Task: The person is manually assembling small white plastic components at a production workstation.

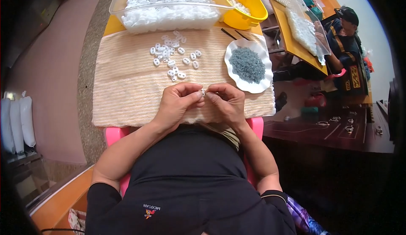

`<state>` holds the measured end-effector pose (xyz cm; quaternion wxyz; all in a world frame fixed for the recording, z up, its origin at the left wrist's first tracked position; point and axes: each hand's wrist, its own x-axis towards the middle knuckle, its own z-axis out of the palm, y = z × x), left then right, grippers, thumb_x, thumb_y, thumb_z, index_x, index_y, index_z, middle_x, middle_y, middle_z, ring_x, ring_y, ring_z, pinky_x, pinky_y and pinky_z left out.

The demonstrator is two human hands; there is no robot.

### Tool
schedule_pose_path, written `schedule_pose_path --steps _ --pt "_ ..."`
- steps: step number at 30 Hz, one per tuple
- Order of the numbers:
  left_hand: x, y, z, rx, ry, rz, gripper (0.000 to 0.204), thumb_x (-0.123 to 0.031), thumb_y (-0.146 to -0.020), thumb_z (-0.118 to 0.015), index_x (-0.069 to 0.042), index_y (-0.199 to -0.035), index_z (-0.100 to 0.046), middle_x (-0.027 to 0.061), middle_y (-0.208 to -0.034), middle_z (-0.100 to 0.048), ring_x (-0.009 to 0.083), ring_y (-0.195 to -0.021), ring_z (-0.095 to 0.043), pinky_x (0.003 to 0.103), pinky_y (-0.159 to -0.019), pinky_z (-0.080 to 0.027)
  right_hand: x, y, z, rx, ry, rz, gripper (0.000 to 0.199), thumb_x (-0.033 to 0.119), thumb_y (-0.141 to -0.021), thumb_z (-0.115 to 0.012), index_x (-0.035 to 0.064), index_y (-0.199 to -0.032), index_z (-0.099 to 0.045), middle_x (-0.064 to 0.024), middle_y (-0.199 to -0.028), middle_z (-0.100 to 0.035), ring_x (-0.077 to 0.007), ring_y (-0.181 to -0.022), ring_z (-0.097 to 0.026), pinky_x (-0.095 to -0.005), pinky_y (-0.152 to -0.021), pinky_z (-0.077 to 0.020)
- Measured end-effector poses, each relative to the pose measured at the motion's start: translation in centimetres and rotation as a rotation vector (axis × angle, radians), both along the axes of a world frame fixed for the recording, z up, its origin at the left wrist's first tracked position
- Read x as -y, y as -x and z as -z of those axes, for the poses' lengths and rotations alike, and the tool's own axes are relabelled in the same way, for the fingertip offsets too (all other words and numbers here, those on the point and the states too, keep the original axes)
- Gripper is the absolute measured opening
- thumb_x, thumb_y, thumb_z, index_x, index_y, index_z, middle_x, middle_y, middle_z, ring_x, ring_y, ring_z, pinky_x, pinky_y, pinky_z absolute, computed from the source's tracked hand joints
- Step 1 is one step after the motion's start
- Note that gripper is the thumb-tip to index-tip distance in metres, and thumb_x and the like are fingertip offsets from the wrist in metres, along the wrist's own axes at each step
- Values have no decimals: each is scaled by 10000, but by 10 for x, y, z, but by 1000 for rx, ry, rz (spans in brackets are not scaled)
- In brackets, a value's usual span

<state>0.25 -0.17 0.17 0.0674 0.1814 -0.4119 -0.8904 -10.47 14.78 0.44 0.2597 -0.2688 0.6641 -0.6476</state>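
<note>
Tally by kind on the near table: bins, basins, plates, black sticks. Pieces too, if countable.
Clear plastic bin: 1
Yellow basin: 1
White wavy-edged plate: 1
Thin black sticks: 2
Total: 5
Left out: loose white pieces and grey pieces; they overlap too much to count.

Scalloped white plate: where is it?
Head view: the scalloped white plate sits at the right edge of the striped cloth, beyond and rightward of the right hand.
</note>
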Motion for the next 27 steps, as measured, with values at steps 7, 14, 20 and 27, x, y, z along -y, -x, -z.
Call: schedule_pose_path --steps 7,14,20,27 --pt "-2 1 -3 5 2 -21 152 -24 -881 -640 33 -1022 -632 69 -878 -668 110 -757 -645 242 -722 -554 1 0 1 43 20 26 138 1 -852 -675 -28 -984 -648 -52 -888 -679 -83 -798 -623 -215 -714 -512" --pt "-1 1 0 0 12 -10 149 -22 -878 -644 33 -1016 -636 71 -868 -668 109 -752 -643 245 -716 -557 1 1 2 51 49 41 139 -5 -847 -678 -31 -981 -648 -53 -874 -680 -81 -783 -623 -214 -700 -514" --pt "-2 1 2 -16 18 -2 162 -18 -879 -641 40 -1031 -632 79 -884 -669 113 -762 -644 246 -717 -557 1 0 1 42 47 28 129 -10 -847 -676 -25 -972 -651 -43 -865 -678 -76 -774 -619 -212 -698 -511" --pt "-2 0 2 -7 27 12 167 -14 -879 -641 52 -1032 -629 85 -885 -669 114 -767 -644 244 -718 -554 0 0 2 30 40 27 125 -12 -840 -680 -19 -962 -653 -35 -857 -675 -71 -767 -614 -208 -692 -504"
